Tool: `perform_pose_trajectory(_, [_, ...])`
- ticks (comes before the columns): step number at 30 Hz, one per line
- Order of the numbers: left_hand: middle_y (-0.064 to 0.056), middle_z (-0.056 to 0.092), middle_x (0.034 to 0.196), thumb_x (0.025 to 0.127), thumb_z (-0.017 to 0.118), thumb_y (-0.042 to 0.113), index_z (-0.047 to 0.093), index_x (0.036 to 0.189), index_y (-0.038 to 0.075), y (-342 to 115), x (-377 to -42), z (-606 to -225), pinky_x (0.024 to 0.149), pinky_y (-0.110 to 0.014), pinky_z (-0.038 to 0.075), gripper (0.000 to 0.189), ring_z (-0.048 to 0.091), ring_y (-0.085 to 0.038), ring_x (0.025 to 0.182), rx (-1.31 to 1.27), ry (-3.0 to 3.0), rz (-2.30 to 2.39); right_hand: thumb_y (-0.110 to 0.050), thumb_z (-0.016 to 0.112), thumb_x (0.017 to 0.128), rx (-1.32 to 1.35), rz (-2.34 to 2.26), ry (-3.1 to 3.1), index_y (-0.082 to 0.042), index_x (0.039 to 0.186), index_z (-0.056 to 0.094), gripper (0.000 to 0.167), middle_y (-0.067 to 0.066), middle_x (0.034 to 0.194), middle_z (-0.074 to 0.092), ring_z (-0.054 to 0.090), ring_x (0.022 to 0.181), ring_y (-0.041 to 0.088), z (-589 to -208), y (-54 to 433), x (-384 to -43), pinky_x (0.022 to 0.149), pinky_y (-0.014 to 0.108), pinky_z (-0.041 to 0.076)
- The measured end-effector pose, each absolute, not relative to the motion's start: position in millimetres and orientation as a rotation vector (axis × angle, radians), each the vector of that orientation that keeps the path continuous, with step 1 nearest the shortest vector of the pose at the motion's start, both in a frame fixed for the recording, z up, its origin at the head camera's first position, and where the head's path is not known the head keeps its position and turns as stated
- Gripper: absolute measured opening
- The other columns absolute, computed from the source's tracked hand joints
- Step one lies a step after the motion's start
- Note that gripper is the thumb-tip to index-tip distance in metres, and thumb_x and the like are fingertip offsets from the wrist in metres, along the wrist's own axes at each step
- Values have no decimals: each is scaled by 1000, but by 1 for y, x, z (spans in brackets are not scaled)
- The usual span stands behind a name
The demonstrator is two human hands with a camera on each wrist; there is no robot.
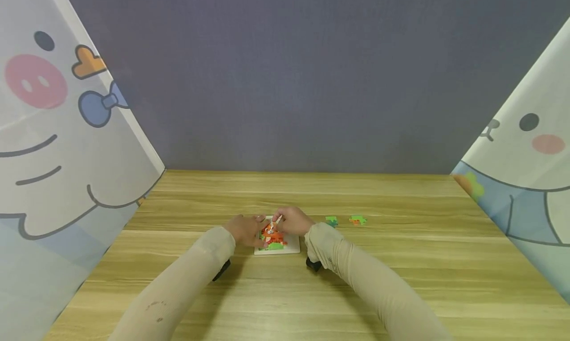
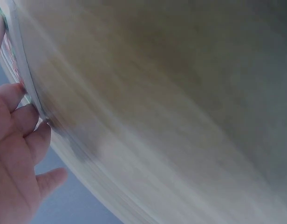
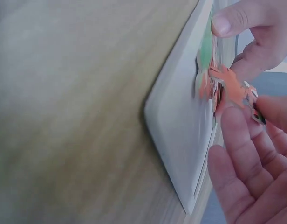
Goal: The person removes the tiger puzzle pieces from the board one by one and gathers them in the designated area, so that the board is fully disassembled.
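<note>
A white puzzle tray (image 1: 292, 246) lies on the table with an orange tiger picture (image 1: 273, 238) on its left part, green along the bottom. My right hand (image 1: 292, 220) pinches an orange puzzle piece (image 3: 234, 87) between thumb and fingers. In the right wrist view that piece tilts up from the tray, one end close to the laid pieces. My left hand (image 1: 246, 230) rests at the tray's left side, its thumb (image 3: 222, 24) pressing on the green part of the picture. In the left wrist view its other fingers (image 2: 38, 135) lie along the tray's edge.
Two loose puzzle pieces lie on the wooden table (image 1: 401, 262) right of the tray: a green one (image 1: 331, 220) and a green and orange one (image 1: 357, 219). A grey panel (image 1: 307, 83) stands behind, with cartoon-printed cloths at both sides.
</note>
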State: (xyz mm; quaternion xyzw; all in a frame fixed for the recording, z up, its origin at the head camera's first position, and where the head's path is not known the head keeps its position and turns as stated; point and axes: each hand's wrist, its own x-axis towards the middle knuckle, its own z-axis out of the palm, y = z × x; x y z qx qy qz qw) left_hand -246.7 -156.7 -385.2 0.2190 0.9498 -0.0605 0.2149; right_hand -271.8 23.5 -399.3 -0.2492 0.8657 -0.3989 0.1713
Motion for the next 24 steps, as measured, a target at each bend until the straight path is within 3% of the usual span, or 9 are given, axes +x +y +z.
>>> perform_pose_trajectory(19, [-7, 25, 164, 96, 59, 52, 32, 157, 13, -157, -245, -386, 115, -56, 28, 77, 30, -26, 148, 576, 2635, -100, 2, 58, 94, -671, -1240, 2423, 4, 107, 67, 17, 7, 82, 72, 63, 68, 12, -402, 45, -270, 64, 27, 56])
perform_pose_trajectory(24, [-7, 26, 163, 96, 59, 52, 32, 157, 13, -157, -245, -385, 115, -56, 29, 77, 31, -26, 147, 586, 2638, -110, 2, 57, 94, -644, -1266, 2432, 4, 109, 67, 18, 7, 83, 72, 64, 65, 13, -403, 49, -271, 61, 25, 52])
